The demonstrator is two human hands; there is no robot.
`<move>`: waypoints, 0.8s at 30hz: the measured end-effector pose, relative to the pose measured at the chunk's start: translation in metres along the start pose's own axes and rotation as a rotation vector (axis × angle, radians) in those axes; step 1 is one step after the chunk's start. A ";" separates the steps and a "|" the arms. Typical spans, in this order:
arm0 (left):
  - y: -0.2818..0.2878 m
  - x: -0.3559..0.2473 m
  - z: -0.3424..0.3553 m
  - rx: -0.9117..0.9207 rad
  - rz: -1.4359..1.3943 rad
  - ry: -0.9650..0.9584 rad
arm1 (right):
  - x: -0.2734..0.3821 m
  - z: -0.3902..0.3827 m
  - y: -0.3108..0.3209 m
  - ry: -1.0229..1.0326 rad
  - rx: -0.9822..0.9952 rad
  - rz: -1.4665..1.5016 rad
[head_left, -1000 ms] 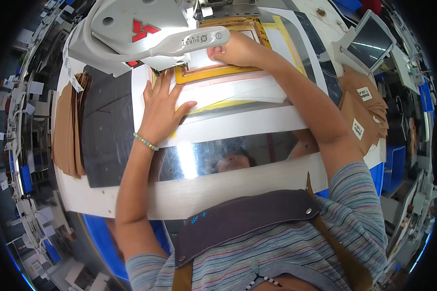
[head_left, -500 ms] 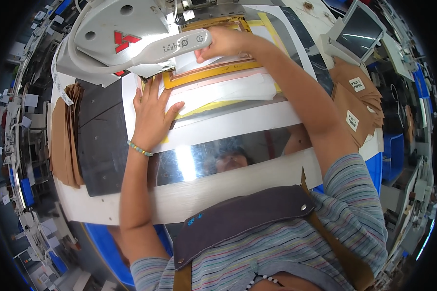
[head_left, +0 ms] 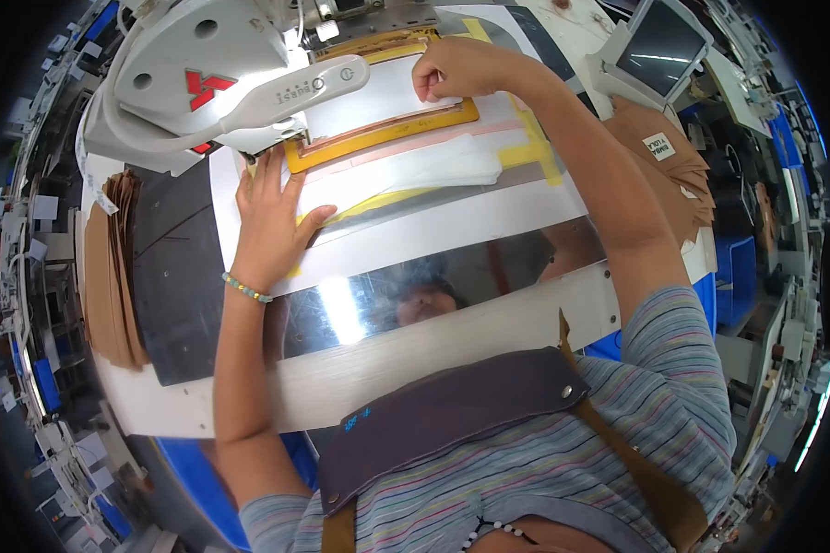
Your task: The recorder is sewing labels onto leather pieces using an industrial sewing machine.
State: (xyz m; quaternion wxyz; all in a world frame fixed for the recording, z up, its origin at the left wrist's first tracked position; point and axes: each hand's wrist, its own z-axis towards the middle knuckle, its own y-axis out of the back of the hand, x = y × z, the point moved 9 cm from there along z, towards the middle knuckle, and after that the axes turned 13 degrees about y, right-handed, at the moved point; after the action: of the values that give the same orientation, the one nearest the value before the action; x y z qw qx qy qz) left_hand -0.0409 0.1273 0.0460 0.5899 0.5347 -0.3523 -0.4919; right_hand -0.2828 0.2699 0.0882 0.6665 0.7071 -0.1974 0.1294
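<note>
A yellow-edged frame (head_left: 387, 138) lies under the head of a white sewing machine (head_left: 166, 83), with a white sheet (head_left: 364, 100) inside it. My left hand (head_left: 272, 212) rests flat, fingers spread, its fingertips at the frame's near left corner. At the frame's right side, my right hand (head_left: 461, 69) is closed, fingers curled down over the sheet; what they hold, if anything, is hidden. Thin white pieces (head_left: 433, 168) lie just in front of the frame, over yellow tape strips. A grey light bar (head_left: 295, 92) on the machine reaches over the frame's left part.
Stacked brown pieces (head_left: 109, 295) stand at the left; more brown pieces (head_left: 659, 175) with white labels lie at the right. Beyond those is a tilted screen (head_left: 664, 51). A shiny metal plate (head_left: 498, 267) edges the table near me. A blue bin (head_left: 736, 267) stands right of the table.
My right hand has moved right across the frame, away from the light bar, uncovering more white sheet. My left hand stays at the frame's corner. The whole view has shifted slightly.
</note>
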 end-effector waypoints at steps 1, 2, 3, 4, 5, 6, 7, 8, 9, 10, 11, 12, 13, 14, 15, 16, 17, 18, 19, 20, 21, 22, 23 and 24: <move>0.000 -0.001 -0.001 0.001 -0.008 -0.001 | 0.004 0.003 0.001 0.026 -0.042 0.016; 0.003 -0.002 -0.001 -0.031 -0.031 -0.014 | 0.005 0.006 -0.003 0.023 -0.034 0.012; -0.001 -0.001 -0.001 0.004 -0.009 -0.003 | 0.009 0.008 -0.007 0.056 -0.037 0.042; -0.001 -0.002 -0.001 -0.008 -0.008 -0.006 | 0.011 0.010 -0.010 0.085 -0.041 0.071; 0.002 -0.002 -0.001 -0.042 -0.021 -0.014 | 0.011 0.012 -0.012 0.086 -0.045 0.074; -0.001 -0.002 -0.001 -0.016 -0.003 -0.014 | 0.011 0.015 -0.016 0.094 -0.030 0.049; -0.001 -0.002 -0.001 -0.020 -0.018 -0.012 | 0.014 0.018 -0.018 0.123 -0.021 0.037; 0.003 -0.002 -0.001 -0.051 -0.047 -0.014 | 0.011 0.019 -0.019 0.100 -0.021 0.027; 0.000 -0.002 -0.001 -0.024 -0.029 -0.015 | 0.012 0.020 -0.020 0.105 -0.018 0.037; 0.000 -0.001 -0.001 -0.016 -0.017 -0.012 | 0.012 0.020 -0.019 0.107 -0.027 0.047; 0.002 -0.001 -0.001 -0.034 -0.023 -0.011 | 0.013 0.020 -0.020 0.110 -0.018 0.047; -0.001 -0.001 -0.001 -0.010 -0.006 -0.011 | 0.013 0.020 -0.020 0.103 -0.021 0.070; -0.001 0.000 -0.001 -0.004 -0.008 -0.004 | 0.014 0.019 -0.020 0.107 -0.032 0.098; 0.001 0.000 -0.001 -0.024 -0.024 0.000 | 0.014 0.018 -0.020 0.096 -0.024 0.093; -0.001 0.000 -0.001 0.000 -0.009 0.004 | 0.013 0.017 -0.020 0.080 -0.032 0.098; 0.000 0.000 -0.001 -0.006 -0.010 0.001 | 0.014 0.016 -0.019 0.089 -0.048 0.120; 0.003 -0.001 -0.001 -0.037 -0.026 -0.006 | 0.011 0.016 -0.020 0.066 -0.042 0.103; 0.001 -0.001 -0.001 -0.013 -0.009 -0.003 | 0.010 0.015 -0.020 0.058 -0.037 0.105; 0.002 -0.001 0.000 -0.016 -0.008 -0.003 | 0.012 0.016 -0.019 0.078 -0.052 0.120; 0.006 -0.002 0.000 -0.051 -0.020 -0.010 | 0.009 0.016 -0.021 0.049 -0.035 0.107; 0.003 -0.001 0.003 -0.020 -0.006 -0.003 | 0.009 0.016 -0.021 0.050 -0.047 0.109; 0.004 0.001 0.007 -0.013 -0.008 -0.005 | 0.009 0.017 -0.019 0.045 -0.067 0.113; 0.005 0.002 0.010 -0.017 -0.019 0.000 | 0.010 0.017 -0.020 0.052 -0.057 0.112; 0.005 0.003 0.012 -0.007 -0.010 -0.004 | 0.013 0.017 -0.018 0.079 -0.066 0.114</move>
State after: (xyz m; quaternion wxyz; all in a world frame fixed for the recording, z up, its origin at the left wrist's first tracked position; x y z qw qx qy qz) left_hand -0.0503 0.1206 0.0532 0.5887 0.5333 -0.3491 -0.4972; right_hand -0.2645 0.2525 0.0768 0.6883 0.6666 -0.2152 0.1885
